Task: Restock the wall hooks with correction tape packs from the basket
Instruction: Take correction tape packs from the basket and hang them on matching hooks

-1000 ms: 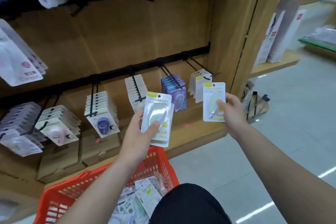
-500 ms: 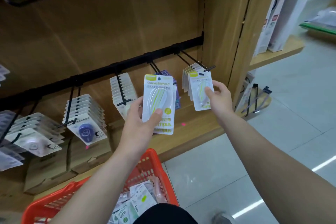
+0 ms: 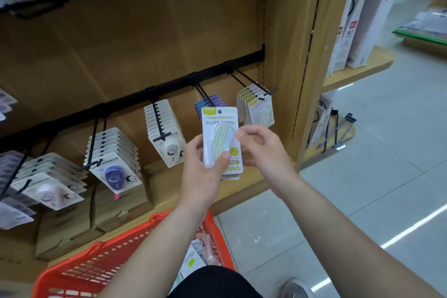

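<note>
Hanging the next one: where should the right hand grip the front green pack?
Pinch the front green pack by its right edge, from the right: the left hand pins its lower front, the blister fills the middle, and leave the top hole clear.

Upright white-and-lime correction tape packs (image 3: 220,138) gripped in left hand (image 3: 202,176); matching hung packs (image 3: 259,110) just above right hand (image 3: 263,150).

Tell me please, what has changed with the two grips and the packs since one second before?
The right grip let go of its single green pack, which now hangs at the front of the rightmost hook. It then moved back left to the stack of packs. Its fingertips are at the stack's right edge, but a pinch is unclear. The left grip holds the stack as before, and the basket stays below.
</note>
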The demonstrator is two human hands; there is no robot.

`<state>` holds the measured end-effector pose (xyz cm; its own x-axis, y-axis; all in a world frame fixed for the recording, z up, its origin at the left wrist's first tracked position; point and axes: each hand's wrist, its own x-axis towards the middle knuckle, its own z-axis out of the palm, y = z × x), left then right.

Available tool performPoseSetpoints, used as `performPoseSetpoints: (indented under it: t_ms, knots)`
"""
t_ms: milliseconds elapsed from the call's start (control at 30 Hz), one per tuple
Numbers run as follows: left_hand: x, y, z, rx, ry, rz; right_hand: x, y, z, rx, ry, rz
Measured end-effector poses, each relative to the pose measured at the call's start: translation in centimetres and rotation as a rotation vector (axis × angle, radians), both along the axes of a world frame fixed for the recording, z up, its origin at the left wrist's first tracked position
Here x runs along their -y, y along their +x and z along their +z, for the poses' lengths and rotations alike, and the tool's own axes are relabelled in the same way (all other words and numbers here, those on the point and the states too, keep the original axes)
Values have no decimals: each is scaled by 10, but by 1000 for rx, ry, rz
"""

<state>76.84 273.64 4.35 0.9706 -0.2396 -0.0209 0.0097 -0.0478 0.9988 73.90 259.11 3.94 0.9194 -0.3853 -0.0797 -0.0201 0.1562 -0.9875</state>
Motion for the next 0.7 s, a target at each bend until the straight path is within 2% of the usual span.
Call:
performPoseSetpoints:
  t_ms: [100, 200, 333, 700]
  knots:
    - [1, -3, 0, 8, 23, -25, -3, 0, -4, -29, -24, -21]
    - [2, -5, 0, 34, 42, 2, -1, 1, -12, -29, 46, -25]
    - [-2, -1, -9, 73, 107, 67, 22, 4, -34, -7, 137, -172]
    - [-1, 2, -14, 33, 104, 74, 72, 48, -43, -70, -44, -362]
